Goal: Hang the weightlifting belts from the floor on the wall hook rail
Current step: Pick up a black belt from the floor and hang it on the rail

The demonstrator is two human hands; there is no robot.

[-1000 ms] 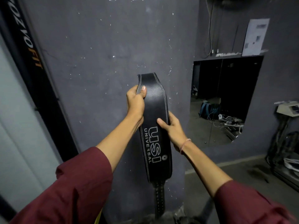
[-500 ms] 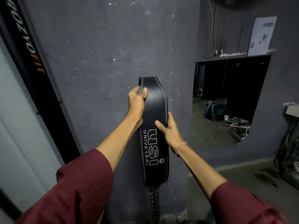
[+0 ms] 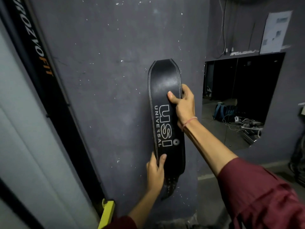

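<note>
Two bare hands hold one wide black leather weightlifting belt [image 3: 165,103] flat against a dark grey painted wall [image 3: 105,80], its length running up and down. The belt bears white stitching along its edges and the silver lettering "USI UNIVERSAL" down its face. The right hand [image 3: 183,104] has its grip clenched on the belt's right edge above the lettering, thumb lying across the front face and fingers curled behind; a thin pink thread circles that wrist. The left hand [image 3: 156,172] grips the belt's lower left edge, thumb on the front near the stitching. Below this hand the belt narrows to a perforated strap end [image 3: 170,187] hanging down against the wall. Both arms wear maroon sleeves [image 3: 264,192]. No hook shows at the belt's top. At far right a dark opening in the wall [image 3: 244,90] shows a blue bag [image 3: 222,111] and tangled cables on a floor. At near left stands a yellow object [image 3: 107,212] beside a black frame lettered in white and orange [image 3: 38,52].
</note>
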